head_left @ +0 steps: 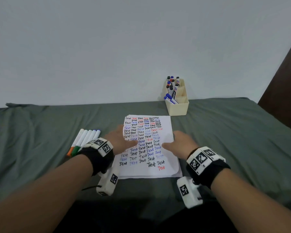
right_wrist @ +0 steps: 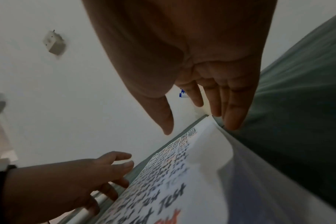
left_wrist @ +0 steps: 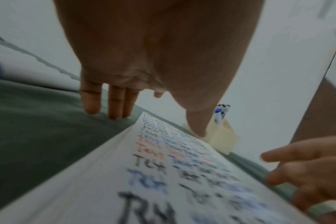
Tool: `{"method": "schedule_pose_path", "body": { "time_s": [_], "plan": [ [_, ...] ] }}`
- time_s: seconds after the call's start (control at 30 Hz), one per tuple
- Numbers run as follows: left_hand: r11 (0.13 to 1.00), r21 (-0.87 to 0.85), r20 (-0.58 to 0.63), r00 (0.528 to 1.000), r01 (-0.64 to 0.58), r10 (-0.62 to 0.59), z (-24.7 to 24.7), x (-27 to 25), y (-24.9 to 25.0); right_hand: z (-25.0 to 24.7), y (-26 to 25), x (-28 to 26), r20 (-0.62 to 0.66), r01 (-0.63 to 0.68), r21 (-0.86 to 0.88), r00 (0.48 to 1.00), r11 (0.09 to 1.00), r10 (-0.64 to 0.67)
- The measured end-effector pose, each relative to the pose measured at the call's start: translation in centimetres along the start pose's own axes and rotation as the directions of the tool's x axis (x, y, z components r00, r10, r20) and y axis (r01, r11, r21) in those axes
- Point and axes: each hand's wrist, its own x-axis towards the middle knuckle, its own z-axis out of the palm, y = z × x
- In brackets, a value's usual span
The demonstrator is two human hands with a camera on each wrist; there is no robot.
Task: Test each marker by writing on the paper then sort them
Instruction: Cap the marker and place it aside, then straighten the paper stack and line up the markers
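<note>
Head view: left hand (head_left: 123,140) and right hand (head_left: 178,143) hover over the paper stack (head_left: 165,125), fingers spread, gripping nothing. Judged step: steadying or squaring the sheet. Best done with flat palms and light pressure; right edge looks lifted. Sheet nearly filled with "Test" in black, red, blue. Five markers (head_left: 86,140) lie left of paper; beige organizer (head_left: 178,108) with more beyond its far right corner.

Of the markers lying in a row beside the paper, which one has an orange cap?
The leftmost marker in the row, farthest from the paper. Its neighbour has a green cap; the rest show other ends.
</note>
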Motion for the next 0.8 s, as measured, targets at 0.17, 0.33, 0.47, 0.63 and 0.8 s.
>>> {"method": "schedule_pose_path", "body": {
  "time_s": [0.17, 0.33, 0.47, 0.63, 0.8],
  "plan": [
    [0.976, -0.202, 0.082, 0.994, 0.086, -0.071, 0.0, -3.7, -0.2, 0.5, -0.3, -2.1, 0.015, -0.042, 0.011, 0.999, 0.999, 0.042],
    [0.908, -0.375, 0.150, 0.979, 0.188, -0.140, -0.2, -5.2, -0.1, 0.6, -0.2, -2.2, 0.012, -0.134, 0.162, 0.991, 0.978, 0.134],
    [0.838, -0.470, 0.216, 0.956, 0.279, -0.197, -0.4, -5.8, 0.3, 0.5, -0.2, -2.1, -0.003, -0.226, 0.270, 0.972, 0.936, 0.235],
    [0.851, -0.427, 0.223, 0.947, 0.307, -0.230, -0.9, -6.4, 0.7, 0.0, 0.0, -1.7, 0.073, -0.289, 0.394, 0.956, 0.872, 0.284],
    [0.865, -0.396, 0.188, 0.949, 0.308, -0.252, -0.8, -6.4, 0.7, -0.6, 0.5, -1.7, 0.172, -0.379, 0.499, 0.925, 0.779, 0.340]
  ]
}}
